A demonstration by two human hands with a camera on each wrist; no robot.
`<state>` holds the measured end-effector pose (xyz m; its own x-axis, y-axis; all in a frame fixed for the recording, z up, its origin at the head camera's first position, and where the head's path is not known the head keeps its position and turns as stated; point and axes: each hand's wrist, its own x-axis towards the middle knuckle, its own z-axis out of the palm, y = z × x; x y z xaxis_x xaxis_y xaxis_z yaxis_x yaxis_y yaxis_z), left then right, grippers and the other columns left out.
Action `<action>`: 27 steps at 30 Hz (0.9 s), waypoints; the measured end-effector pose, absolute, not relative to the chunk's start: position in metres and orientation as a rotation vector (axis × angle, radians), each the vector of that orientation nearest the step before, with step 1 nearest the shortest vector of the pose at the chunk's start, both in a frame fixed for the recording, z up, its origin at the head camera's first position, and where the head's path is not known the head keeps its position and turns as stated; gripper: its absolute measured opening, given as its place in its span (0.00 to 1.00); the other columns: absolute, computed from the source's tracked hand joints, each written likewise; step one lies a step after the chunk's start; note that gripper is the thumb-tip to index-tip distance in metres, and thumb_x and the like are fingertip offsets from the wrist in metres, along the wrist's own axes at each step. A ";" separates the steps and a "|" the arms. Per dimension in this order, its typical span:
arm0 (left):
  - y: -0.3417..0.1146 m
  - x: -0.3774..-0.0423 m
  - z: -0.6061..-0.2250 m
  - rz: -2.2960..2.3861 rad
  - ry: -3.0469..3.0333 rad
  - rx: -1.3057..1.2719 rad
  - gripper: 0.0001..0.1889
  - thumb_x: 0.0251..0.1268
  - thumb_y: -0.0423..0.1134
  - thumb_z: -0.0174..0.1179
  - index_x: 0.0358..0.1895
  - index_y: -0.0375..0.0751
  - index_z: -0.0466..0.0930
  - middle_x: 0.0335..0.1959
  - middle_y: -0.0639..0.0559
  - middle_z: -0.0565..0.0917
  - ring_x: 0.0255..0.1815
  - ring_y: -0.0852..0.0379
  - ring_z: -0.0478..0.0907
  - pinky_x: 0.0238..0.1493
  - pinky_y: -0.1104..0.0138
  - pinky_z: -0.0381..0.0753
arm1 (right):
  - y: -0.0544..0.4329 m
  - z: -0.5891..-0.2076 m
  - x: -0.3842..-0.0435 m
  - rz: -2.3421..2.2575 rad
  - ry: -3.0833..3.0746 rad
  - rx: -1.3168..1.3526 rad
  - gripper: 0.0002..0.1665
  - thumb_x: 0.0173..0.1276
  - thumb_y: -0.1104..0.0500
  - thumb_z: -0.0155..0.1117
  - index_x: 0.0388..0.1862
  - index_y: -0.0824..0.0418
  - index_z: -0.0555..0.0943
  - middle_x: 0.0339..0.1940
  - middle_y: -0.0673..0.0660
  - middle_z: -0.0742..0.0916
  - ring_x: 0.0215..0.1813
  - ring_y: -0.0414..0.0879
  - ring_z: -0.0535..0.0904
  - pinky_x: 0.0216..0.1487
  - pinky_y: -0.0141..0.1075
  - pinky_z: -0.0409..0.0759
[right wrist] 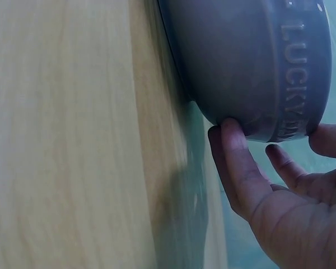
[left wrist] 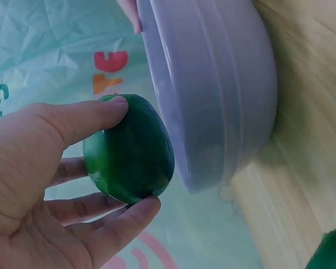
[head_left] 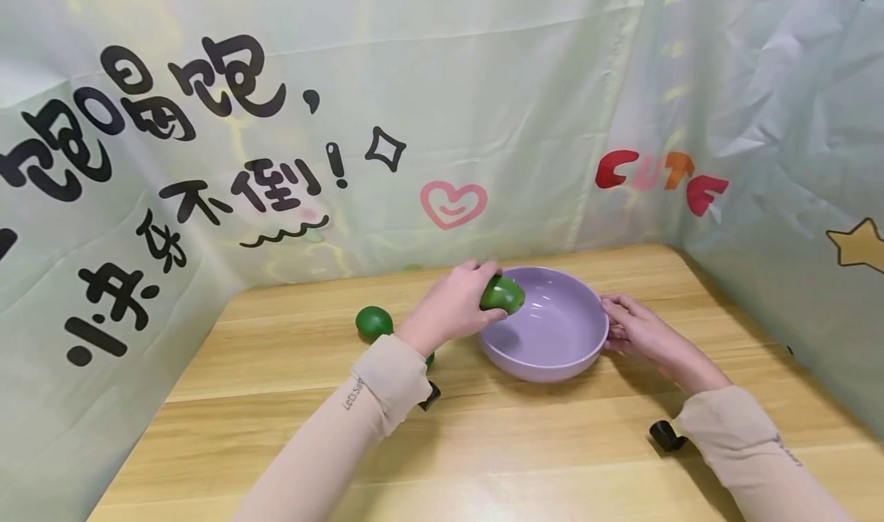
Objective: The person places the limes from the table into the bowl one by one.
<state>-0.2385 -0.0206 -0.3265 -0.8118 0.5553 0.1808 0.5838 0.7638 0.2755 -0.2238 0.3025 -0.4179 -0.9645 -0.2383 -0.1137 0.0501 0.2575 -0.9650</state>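
Note:
My left hand (head_left: 456, 303) grips a smooth green oval fruit (head_left: 503, 295) between thumb and fingers, over the left side of a purple bowl (head_left: 545, 372). In the left wrist view the fruit (left wrist: 131, 151) shows dark green streaks and sits close to the bowl's rim (left wrist: 176, 101). On the bowl's right side, my right hand (head_left: 638, 330) holds the rim and outer wall. Raised lettering marks the bowl's wall (right wrist: 294, 73) in the right wrist view, where fingertips and thumb touch it. The bowl stands upright on the table; no contents show.
Another green fruit (head_left: 374, 322) lies on the wooden table (head_left: 276, 399), left of the bowl. A further green thing (head_left: 430, 359) is mostly hidden by the left sleeve. Printed cloth walls (head_left: 525, 123) rise behind and beside the table.

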 end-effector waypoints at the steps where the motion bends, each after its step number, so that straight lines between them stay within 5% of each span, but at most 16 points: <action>1: -0.019 -0.238 -0.327 -0.483 -2.870 -0.934 0.34 0.69 0.49 0.75 0.73 0.43 0.74 0.64 0.40 0.82 0.56 0.47 0.84 0.57 0.55 0.86 | 0.303 -0.418 -0.224 -1.772 2.292 -0.174 0.36 0.93 0.50 0.34 0.79 0.81 0.50 0.61 0.70 0.76 0.47 0.33 0.83 0.51 0.28 0.86; 27: 0.017 -0.252 -0.335 -0.118 -2.879 -1.189 0.29 0.69 0.52 0.74 0.66 0.47 0.76 0.55 0.49 0.83 0.49 0.56 0.81 0.51 0.67 0.83 | 0.307 -0.419 -0.225 -1.791 2.256 -0.159 0.37 0.93 0.48 0.34 0.80 0.78 0.51 0.61 0.66 0.76 0.49 0.32 0.83 0.51 0.29 0.87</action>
